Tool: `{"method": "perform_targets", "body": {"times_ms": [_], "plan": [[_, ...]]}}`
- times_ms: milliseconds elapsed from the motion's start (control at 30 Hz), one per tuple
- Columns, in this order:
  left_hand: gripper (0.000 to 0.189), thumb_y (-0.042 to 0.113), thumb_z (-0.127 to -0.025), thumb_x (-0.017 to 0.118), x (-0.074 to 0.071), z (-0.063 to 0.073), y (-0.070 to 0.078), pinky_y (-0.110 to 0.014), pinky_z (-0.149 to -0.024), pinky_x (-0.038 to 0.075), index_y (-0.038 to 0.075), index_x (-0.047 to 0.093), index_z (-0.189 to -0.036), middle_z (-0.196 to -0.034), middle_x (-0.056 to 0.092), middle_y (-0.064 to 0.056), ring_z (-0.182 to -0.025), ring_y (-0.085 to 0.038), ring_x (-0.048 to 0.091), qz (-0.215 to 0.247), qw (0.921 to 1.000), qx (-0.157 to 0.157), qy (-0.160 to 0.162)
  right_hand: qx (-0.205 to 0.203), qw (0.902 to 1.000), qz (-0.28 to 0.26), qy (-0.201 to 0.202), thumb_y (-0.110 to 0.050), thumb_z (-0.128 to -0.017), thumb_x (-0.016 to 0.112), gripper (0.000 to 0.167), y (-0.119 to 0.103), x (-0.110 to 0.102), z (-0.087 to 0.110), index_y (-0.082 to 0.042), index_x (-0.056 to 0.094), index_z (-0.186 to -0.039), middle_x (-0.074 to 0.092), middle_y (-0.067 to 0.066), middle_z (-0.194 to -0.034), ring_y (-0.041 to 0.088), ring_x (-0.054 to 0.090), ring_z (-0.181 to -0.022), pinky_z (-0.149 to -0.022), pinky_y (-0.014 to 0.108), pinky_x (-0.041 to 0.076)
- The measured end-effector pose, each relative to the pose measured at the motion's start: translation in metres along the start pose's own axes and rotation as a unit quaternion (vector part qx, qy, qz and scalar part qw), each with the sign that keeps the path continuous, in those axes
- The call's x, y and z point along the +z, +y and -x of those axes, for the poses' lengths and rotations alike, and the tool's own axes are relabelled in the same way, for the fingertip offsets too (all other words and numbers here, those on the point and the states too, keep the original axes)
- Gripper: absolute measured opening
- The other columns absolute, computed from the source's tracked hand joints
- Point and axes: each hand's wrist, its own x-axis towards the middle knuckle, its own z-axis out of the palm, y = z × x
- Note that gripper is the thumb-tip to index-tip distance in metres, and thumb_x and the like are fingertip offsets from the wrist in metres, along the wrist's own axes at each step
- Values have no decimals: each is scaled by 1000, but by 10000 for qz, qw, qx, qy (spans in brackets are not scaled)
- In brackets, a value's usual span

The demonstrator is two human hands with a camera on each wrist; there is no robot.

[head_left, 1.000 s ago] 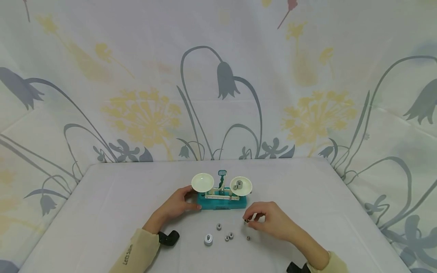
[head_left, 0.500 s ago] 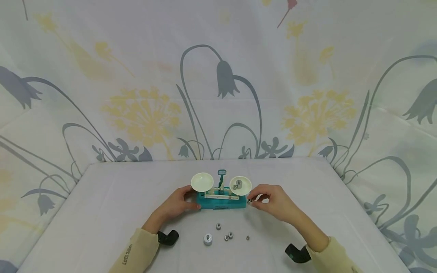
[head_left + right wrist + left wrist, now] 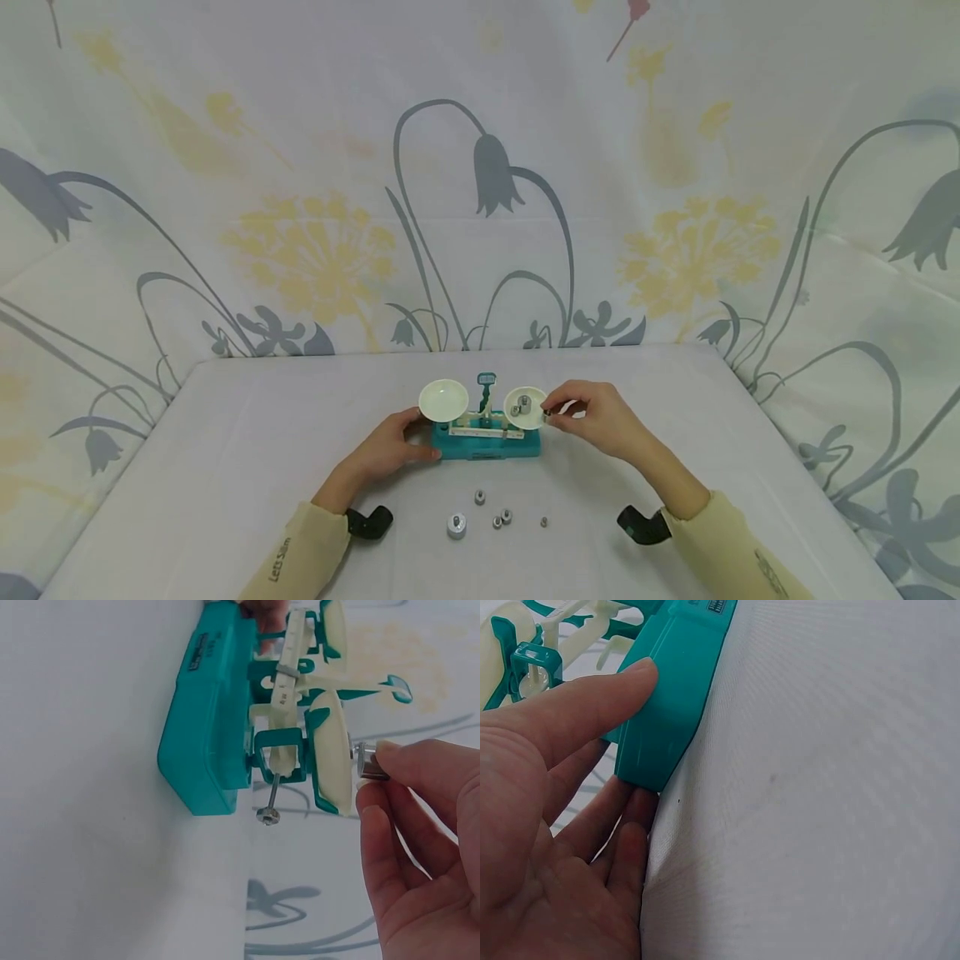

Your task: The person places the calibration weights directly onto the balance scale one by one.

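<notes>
A teal balance scale point(image 3: 486, 447) stands on the table, its left pan point(image 3: 444, 401) bare. The right pan point(image 3: 531, 422) bears two metal weights point(image 3: 524, 404). My left hand point(image 3: 384, 448) holds the left end of the base; in the left wrist view its thumb point(image 3: 615, 697) lies on the teal front and other fingers reach behind. At the right pan's rim, my right hand point(image 3: 600, 419) pinches a small metal weight point(image 3: 371, 763) between thumb and fingers. Whether this weight touches the pan I cannot tell.
On the table in front of the scale stand a large weight point(image 3: 456, 527), a medium one point(image 3: 480, 497), a small pair point(image 3: 502, 520) and a tiny one point(image 3: 544, 522). A flower-patterned cloth point(image 3: 480, 250) hangs behind the table.
My right hand has risen from the tabletop, moving away from me, and brought the pinched weight up to the right pan. The left hand has kept its hold on the base.
</notes>
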Motion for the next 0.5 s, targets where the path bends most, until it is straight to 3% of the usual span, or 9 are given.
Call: {"method": "perform_targets", "body": {"times_ms": [267, 500], "plan": [[65, 13, -81, 82, 1, 0, 0, -52, -114, 34, 0, 53, -138, -140, 55, -15, -134, -36, 46, -39, 10000, 21, 20, 52, 9999, 133, -37, 0, -84, 77, 17, 7, -1, -10, -7, 75, -99, 71, 0, -97, 14, 66, -83, -75, 29, 59], [65, 12, -82, 81, 0, 1, 1, -52, -114, 33, 0, 53, -139, -141, 54, -15, -134, -37, 46, -14, 10000, -6, 14, -139, 9992, 338, -137, -1, -84, 78, 17, 8, -3, -17, -7, 75, -99, 71, -1, -96, 13, 65, -83, -74, 28, 59]]}}
